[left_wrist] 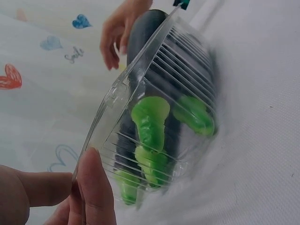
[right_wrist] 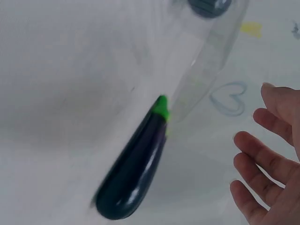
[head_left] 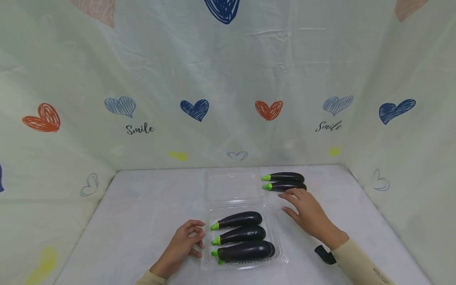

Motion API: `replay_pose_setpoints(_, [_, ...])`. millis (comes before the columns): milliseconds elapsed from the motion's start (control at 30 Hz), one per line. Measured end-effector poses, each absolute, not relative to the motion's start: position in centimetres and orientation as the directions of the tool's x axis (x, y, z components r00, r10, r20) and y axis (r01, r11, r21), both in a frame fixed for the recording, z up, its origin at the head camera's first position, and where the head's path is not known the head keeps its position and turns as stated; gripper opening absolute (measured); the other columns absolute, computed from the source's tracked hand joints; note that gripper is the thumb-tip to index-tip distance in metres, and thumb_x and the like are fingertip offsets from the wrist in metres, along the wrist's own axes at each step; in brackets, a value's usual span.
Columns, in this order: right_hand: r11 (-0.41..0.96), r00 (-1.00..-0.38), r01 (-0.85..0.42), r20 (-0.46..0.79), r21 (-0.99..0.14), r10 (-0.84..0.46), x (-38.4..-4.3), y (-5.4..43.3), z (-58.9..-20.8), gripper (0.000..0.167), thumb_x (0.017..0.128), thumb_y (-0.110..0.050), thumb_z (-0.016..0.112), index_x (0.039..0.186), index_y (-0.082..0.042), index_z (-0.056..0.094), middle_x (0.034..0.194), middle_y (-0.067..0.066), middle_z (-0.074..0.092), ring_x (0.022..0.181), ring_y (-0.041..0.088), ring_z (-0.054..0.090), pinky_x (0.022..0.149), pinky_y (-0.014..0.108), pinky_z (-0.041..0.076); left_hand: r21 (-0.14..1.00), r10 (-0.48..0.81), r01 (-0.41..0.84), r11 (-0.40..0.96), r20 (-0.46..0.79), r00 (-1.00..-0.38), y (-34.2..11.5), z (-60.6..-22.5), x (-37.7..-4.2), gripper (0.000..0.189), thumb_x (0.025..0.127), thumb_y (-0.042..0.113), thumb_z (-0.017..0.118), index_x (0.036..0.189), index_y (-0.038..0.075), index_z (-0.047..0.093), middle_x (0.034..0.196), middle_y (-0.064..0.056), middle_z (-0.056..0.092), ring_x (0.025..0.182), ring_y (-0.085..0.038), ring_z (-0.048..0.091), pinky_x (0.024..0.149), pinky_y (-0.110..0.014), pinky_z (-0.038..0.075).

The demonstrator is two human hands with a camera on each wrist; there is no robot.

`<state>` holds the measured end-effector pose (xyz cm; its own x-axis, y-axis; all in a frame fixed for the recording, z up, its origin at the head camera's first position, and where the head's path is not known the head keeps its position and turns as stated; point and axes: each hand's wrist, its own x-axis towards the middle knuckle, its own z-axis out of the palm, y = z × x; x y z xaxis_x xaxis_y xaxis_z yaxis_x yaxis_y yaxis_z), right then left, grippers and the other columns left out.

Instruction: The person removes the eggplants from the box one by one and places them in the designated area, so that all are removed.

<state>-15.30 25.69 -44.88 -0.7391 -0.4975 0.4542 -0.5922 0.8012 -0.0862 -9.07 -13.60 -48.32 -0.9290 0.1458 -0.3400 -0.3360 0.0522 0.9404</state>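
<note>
My left hand (head_left: pixel 181 245) is at the left side of a clear plastic clamshell box (head_left: pixel 273 229). In the left wrist view, its thumb and finger pinch the box's rim (left_wrist: pixel 110 101). Several dark purple eggplants with green caps lie inside, among them a back one (head_left: pixel 242 219), a middle one (head_left: pixel 243 234) and a front one (head_left: pixel 246 251). Beyond the box at the right, two more lie side by side, a far eggplant (head_left: pixel 286 177) and a near eggplant (head_left: pixel 285 186). My right hand (head_left: pixel 308 211) hovers close to that near one, fingers spread and holding nothing.
The box's transparent lid (head_left: pixel 231 188) lies folded back flat on the white table (head_left: pixel 153 198). A black object (head_left: pixel 325 255) shows beside the right sleeve. Behind the table hangs a pale curtain (head_left: pixel 228 79) printed with hearts.
</note>
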Motion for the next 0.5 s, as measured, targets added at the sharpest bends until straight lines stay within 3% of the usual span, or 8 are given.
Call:
replay_pose_setpoints(267, [0.737, -0.697, -0.669, 0.431, -0.099, -0.574, -12.1, 23.0, -43.7, 0.049, 0.082, -0.022, 0.091, 0.127, -0.015, 0.073, 0.119, 0.002, 0.069, 0.112, 0.024, 0.066, 0.092, 0.047, 0.060, 0.942, 0.160, -0.333, 0.042, -0.335, -0.928, -13.7, -48.2, -9.0, 0.037, 0.103, 0.005, 0.064, 0.134, -0.010, 0.050, 0.100, -0.007, 0.061, 0.073, -0.017, 0.063, 0.054, -0.031, 0.060])
replay_pose_setpoints(500, [0.639, -0.631, -0.758, 0.400, -0.133, -0.665, -10.2, 20.8, -43.4, 0.045, 0.091, -0.030, 0.084, 0.132, -0.016, 0.071, 0.124, -0.004, 0.065, 0.114, 0.017, 0.062, 0.094, 0.042, 0.058, 0.941, 0.151, -0.335, 0.055, -0.339, -0.929, -13.7, -48.0, -8.9, 0.037, 0.103, 0.005, 0.065, 0.134, -0.009, 0.051, 0.100, -0.008, 0.061, 0.074, -0.017, 0.063, 0.055, -0.030, 0.060])
